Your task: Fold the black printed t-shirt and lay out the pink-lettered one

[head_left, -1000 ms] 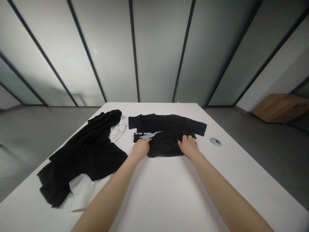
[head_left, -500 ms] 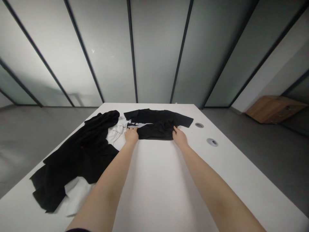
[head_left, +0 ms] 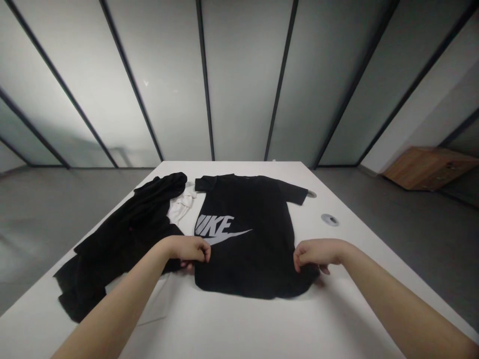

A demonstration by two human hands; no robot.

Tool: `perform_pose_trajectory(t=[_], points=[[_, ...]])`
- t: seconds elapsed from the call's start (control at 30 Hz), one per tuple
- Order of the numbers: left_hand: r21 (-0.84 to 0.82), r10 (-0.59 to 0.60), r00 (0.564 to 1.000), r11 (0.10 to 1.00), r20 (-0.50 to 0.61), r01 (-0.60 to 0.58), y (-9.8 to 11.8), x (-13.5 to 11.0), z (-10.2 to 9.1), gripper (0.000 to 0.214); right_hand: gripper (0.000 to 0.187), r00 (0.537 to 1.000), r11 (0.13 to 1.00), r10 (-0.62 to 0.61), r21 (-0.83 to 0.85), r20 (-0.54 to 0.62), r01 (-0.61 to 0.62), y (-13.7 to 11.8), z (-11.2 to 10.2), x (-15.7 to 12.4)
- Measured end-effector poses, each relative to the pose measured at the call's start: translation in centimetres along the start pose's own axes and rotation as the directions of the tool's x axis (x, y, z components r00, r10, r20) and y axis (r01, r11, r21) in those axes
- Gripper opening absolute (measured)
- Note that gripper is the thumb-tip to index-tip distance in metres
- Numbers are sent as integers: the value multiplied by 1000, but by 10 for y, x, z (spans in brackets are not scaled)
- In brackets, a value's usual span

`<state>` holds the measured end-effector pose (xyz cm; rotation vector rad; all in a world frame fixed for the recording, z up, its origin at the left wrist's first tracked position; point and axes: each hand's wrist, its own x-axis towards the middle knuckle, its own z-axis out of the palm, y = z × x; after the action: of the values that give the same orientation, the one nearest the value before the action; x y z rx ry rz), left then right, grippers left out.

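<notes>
A black T-shirt (head_left: 254, 214) with a large grey-white print lies spread on the white table, its collar at the far end and its hem towards me. My left hand (head_left: 190, 252) pinches the shirt's left edge near the hem. At the opposite edge, my right hand (head_left: 314, 253) is closed on the fabric at about the same height. The hem between the hands looks slightly lifted and curved. Both sleeves lie outspread at the far end.
A heap of black clothes (head_left: 123, 239) lies along the left side of the table (head_left: 232, 329), with white cloth (head_left: 181, 204) beneath and beside it. A round grommet (head_left: 330, 220) is set in the table at right. A wooden cabinet (head_left: 422, 167) stands on the floor beyond.
The T-shirt was bunched at the far end; now it is drawn out flat towards me and its print shows. Both hands have come nearer and moved farther apart, gripping its sides.
</notes>
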<state>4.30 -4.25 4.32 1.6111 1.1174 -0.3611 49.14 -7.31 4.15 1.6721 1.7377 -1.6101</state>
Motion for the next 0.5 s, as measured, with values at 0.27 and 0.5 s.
perform_pose_trajectory(t=[0.27, 0.5], points=[[-329, -5, 865, 926, -502, -185, 20, 47, -34, 20, 21, 791, 993, -112, -28, -601, 118, -45, -40, 25], [173, 27, -196, 592, -980, -787, 84, 26, -132, 49, 66, -157, 754, -209, -262, -965, 602, -91, -112, 20]])
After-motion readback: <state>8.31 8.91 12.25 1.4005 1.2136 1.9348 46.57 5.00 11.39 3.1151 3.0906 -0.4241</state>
